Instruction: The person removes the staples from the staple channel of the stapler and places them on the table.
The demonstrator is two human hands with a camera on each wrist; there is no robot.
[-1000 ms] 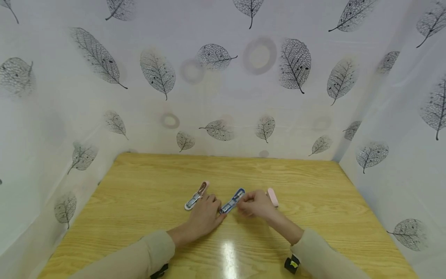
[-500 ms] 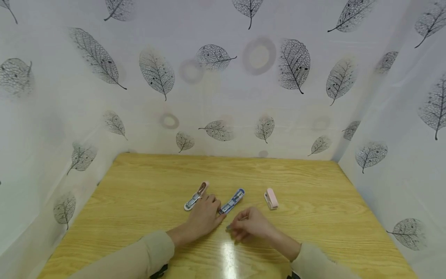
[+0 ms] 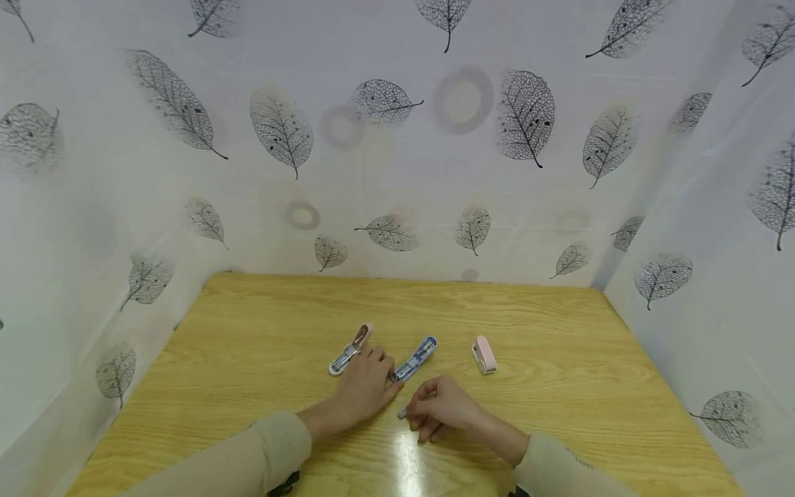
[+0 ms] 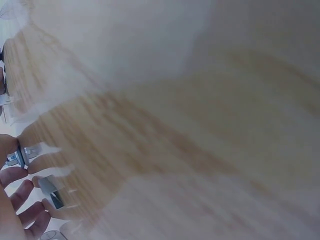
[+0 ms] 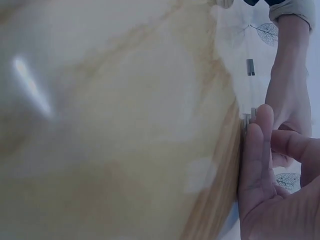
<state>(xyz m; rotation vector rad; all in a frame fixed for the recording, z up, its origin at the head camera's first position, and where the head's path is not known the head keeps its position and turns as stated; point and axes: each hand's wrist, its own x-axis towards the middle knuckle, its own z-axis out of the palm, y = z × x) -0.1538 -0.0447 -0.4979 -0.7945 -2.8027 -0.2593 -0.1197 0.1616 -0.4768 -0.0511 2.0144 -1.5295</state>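
- Closest to you, your left sleeve [image 3: 230, 455] and right sleeve [image 3: 565, 469] come in from the bottom corners; a dark device [image 3: 283, 485] shows beneath the left cuff.
- Just ahead, a streak of light [image 3: 408, 466] shines on the wood between your forearms.
- Your right hand [image 3: 444, 406] has a narrow pinch on a small grey piece [image 3: 402, 414], which juts left past your fingertips. The piece is near your left thumb, apart from the staplers; you cannot tell from here whether it touches the wood.
- Your left hand [image 3: 363, 381] lies palm down, thumb and forefinger gripping the near end of the blue stapler [image 3: 415, 357].
- That blue stapler is spread open on the table in front of you, between your hands, metal insides showing, its far end slanting away to the right.
- To the right, well apart from it, a closed pink stapler [image 3: 484, 354] sits beyond your right hand.
- To the left, an opened pink-and-white stapler [image 3: 350, 351] lies right by your left fingers; whether they touch it, you cannot tell.
- The wood-grain table [image 3: 559, 373] runs back to a pale wall covering [image 3: 404, 172] printed with dark leaves.
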